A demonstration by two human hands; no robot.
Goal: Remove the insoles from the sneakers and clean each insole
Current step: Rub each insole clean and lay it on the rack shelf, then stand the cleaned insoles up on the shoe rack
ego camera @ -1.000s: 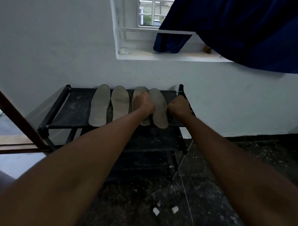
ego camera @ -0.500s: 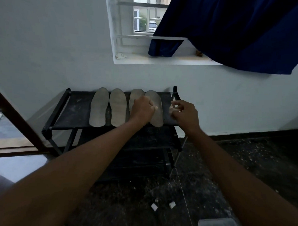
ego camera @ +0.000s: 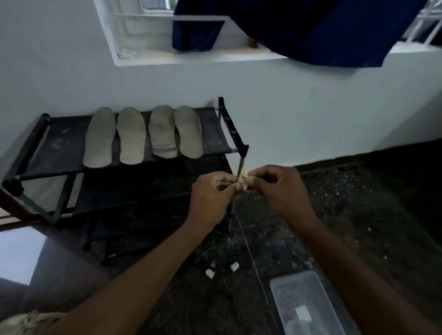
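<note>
**A:** Where are the insoles (ego camera: 130, 136)?

**B:** All four lie side by side on the top shelf of the black rack (ego camera: 27, 145), left of centre in the upper half of the frame. We see no sneaker anywhere, so we judge the removing done.

**A:** What has just changed?

**B:** A second ago our left hand (ego camera: 211, 194) was on the two insoles at the right of the row, and our right hand (ego camera: 276, 192) was at the rack's right rail. Both have now come off and drawn back to the middle of the frame. They sit below and to the right of the insoles, well apart from them.

**A:** Are the hands holding anything?

**B:** Yes, they meet on one small pale scrap (ego camera: 244, 180), each pinching it between thumb and fingertips with the other fingers curled. We cannot tell whether it is a wipe, tissue or lint.

**A:** What does that mean for the task?

**B:** We take the laying-out as finished, since nothing touches the insoles. They look dull and grey, so we cannot say they are clean.

**A:** What else is around?

**B:** A clear plastic box (ego camera: 307, 308) sits on the dark floor at lower right. Two small white caps (ego camera: 210, 273) lie at bottom centre, and a blue cloth (ego camera: 295, 24) hangs across the top.
</note>
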